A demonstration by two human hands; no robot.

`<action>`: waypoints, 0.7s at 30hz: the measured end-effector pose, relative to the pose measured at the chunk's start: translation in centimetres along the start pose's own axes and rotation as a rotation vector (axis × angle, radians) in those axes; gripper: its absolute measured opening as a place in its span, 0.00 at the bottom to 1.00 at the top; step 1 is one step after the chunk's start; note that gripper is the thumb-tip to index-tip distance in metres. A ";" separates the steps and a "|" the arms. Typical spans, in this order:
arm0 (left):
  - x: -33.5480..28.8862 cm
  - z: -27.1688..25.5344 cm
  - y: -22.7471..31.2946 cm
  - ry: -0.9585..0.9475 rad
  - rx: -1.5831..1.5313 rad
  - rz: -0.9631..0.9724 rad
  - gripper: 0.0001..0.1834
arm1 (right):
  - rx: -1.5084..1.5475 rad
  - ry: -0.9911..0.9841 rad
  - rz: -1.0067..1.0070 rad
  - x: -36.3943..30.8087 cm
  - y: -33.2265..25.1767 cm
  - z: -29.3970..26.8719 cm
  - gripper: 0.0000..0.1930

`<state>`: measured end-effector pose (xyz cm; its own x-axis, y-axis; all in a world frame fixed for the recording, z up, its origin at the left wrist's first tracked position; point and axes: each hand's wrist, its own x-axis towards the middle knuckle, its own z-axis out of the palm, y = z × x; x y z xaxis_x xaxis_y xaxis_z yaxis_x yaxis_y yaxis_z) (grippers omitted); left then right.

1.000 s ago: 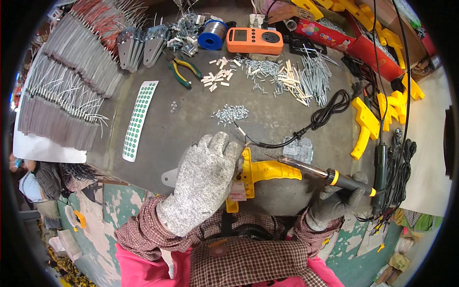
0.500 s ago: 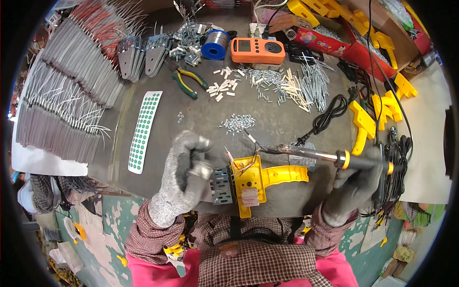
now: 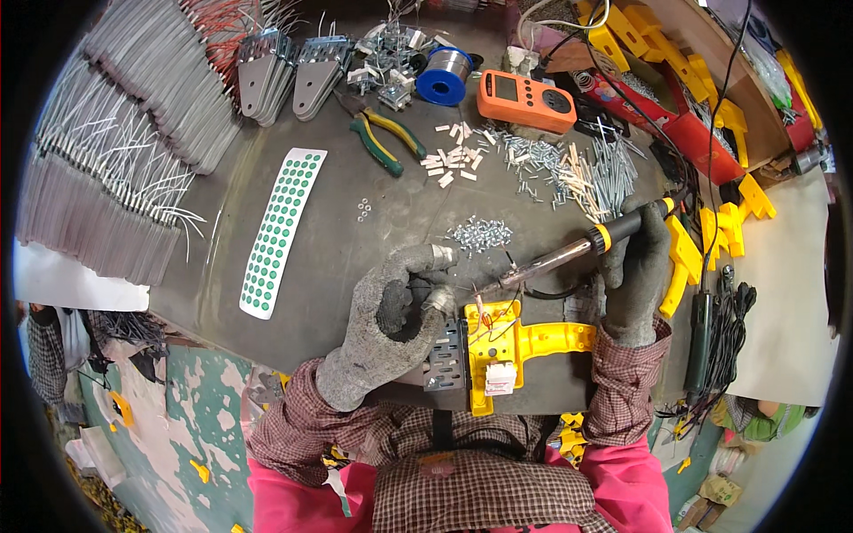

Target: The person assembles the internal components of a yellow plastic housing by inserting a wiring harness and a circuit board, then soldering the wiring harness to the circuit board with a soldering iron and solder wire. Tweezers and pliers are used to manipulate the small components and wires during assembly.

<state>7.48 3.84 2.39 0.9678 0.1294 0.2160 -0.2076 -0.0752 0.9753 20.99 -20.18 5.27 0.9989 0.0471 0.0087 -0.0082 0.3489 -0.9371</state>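
Note:
My right hand [image 3: 636,275], in a grey glove, is closed round the dark handle of a soldering iron [image 3: 560,260]. The iron slants down to the left, and its tip is close to wire ends [image 3: 484,311] at the top of a yellow plastic housing [image 3: 491,355]. My left hand [image 3: 395,311], gloved too, pinches a thin wire [image 3: 456,286] beside the tip. A perforated metal plate [image 3: 444,357] is at the housing's left side, partly behind my left hand. A small white block [image 3: 500,378] sits on the housing, whose handle points right.
Small screws [image 3: 480,234] lie in a pile beyond my hands, with white sleeves [image 3: 455,158] and long screws [image 3: 611,178] farther back. Pliers [image 3: 386,142], a solder spool [image 3: 443,78] and an orange meter [image 3: 526,100] stand behind. A green-dot sticker sheet [image 3: 283,233] is left; black cables [image 3: 730,342] right.
My right hand has swung the soldering iron's tip down to the wires at the housing. My left hand has moved right, beside the tip. The whole view has shifted somewhat.

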 end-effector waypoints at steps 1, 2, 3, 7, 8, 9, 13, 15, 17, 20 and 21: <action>0.0 0.1 -0.2 -0.002 -0.027 -0.004 0.21 | -0.003 0.003 -0.021 0.1 0.2 0.0 0.16; 0.1 0.2 -0.4 -0.001 -0.029 -0.009 0.21 | -0.006 0.004 -0.017 0.2 0.3 0.0 0.16; 0.1 0.3 -0.6 0.002 0.009 0.032 0.21 | -0.008 0.006 -0.014 0.2 0.3 0.0 0.16; 0.7 0.2 -0.5 -0.012 0.125 0.147 0.24 | 0.031 0.097 0.027 0.2 0.3 0.5 0.17; 0.7 0.2 -0.5 -0.010 0.125 0.143 0.24 | 0.029 0.095 0.031 0.3 0.3 0.4 0.17; 0.6 0.1 -0.5 -0.017 0.103 0.109 0.23 | -0.011 0.062 -0.009 0.3 0.4 0.2 0.17; 0.8 0.4 -0.6 -0.010 0.095 0.114 0.22 | -0.028 0.006 -0.020 0.3 0.5 -0.2 0.17; 0.6 0.3 -0.7 -0.013 0.085 0.093 0.23 | -0.055 0.002 -0.015 0.0 0.1 0.4 0.15; 0.5 0.3 -0.8 -0.014 0.075 0.073 0.23 | -0.080 -0.004 -0.009 -0.1 0.1 0.6 0.16; 0.7 0.3 -0.6 0.009 0.088 0.131 0.22 | -0.055 -0.018 -0.006 0.0 -0.1 0.5 0.16; 0.7 0.2 -0.6 0.026 0.097 0.127 0.22 | -0.063 -0.017 -0.016 0.0 0.0 0.4 0.17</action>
<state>8.28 3.76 1.97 0.9302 0.1384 0.3398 -0.3123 -0.1876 0.9313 20.97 -19.78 5.44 0.9979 0.0578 0.0292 0.0112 0.2902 -0.9569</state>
